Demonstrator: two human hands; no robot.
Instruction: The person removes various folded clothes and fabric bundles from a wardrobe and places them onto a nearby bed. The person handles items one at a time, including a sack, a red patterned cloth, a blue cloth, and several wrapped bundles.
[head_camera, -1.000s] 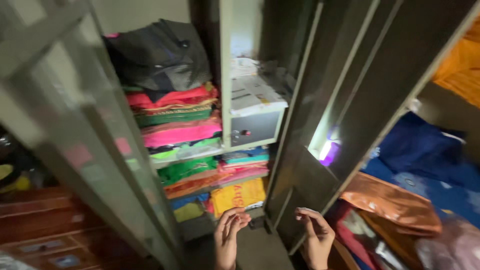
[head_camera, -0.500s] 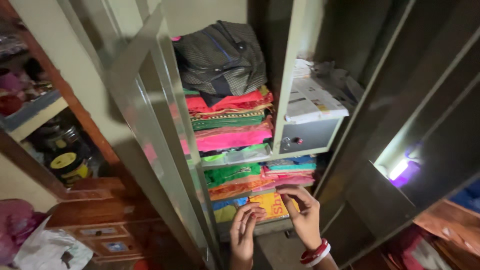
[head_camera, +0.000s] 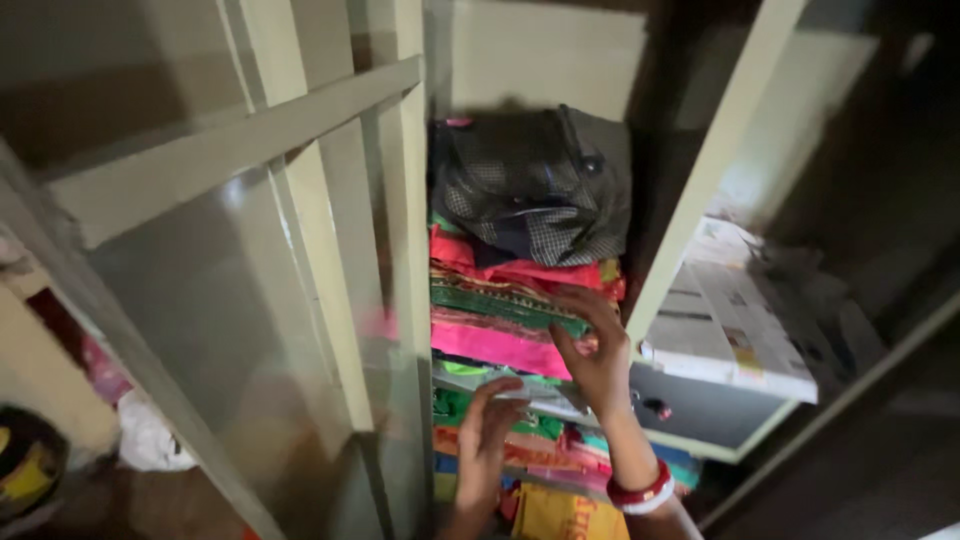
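My right hand (head_camera: 596, 352) pinches the edge of the green folded cloth (head_camera: 500, 300) in the stack on the upper wardrobe shelf (head_camera: 500, 385); my left hand (head_camera: 490, 430), fingers loosely spread and holding nothing, rests lower, at that shelf's front edge, below the pink cloth (head_camera: 495, 345); a grey checked bag (head_camera: 535, 185) tops the stack.

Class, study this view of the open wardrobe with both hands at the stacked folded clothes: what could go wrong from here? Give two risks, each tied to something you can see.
1. The right hand presses into the folded stack below the dark checked bag; pulling a piece out could tip the bag and upper folds forward.
2. The left hand sits at the shelf edge; it might get pinched or scraped if the stack slumps.
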